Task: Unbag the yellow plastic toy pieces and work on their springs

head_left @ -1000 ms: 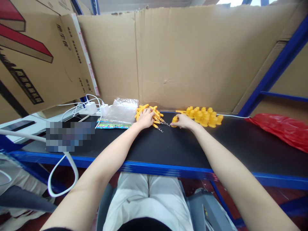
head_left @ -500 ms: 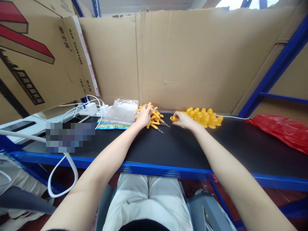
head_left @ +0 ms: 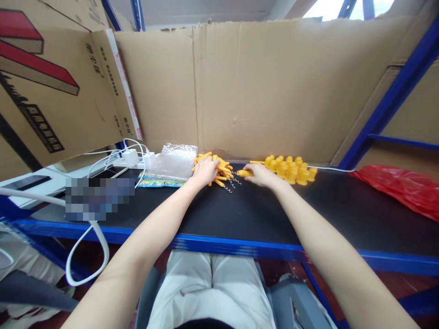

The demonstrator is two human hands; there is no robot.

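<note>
My left hand [head_left: 206,169] lies over a pile of yellow pieces with thin metal spirals [head_left: 224,171], like small corkscrews. Its fingers curl down into the pile, and whatever they grip is hidden. To the right, my right hand [head_left: 259,175] is closed around a yellow ribbed tube-like piece [head_left: 244,173], whose end points toward the pile. Just beyond that hand, several yellow stepped pieces [head_left: 291,171] stand upright in a close group. A thin yellow stick [head_left: 256,162] shows behind my right hand.
Clear plastic bags [head_left: 174,161] lie on a colourful packet [head_left: 161,180] left of the pile. White chargers and cables [head_left: 130,157] sit farther left. A red plastic bag [head_left: 398,187] is at the right. Cardboard [head_left: 274,91] walls the back of the black tabletop [head_left: 233,214].
My left hand has lowered into the pile, and the yellow bit above its fingers no longer shows. The piece in my right hand has turned from its hollow end to its ribbed side.
</note>
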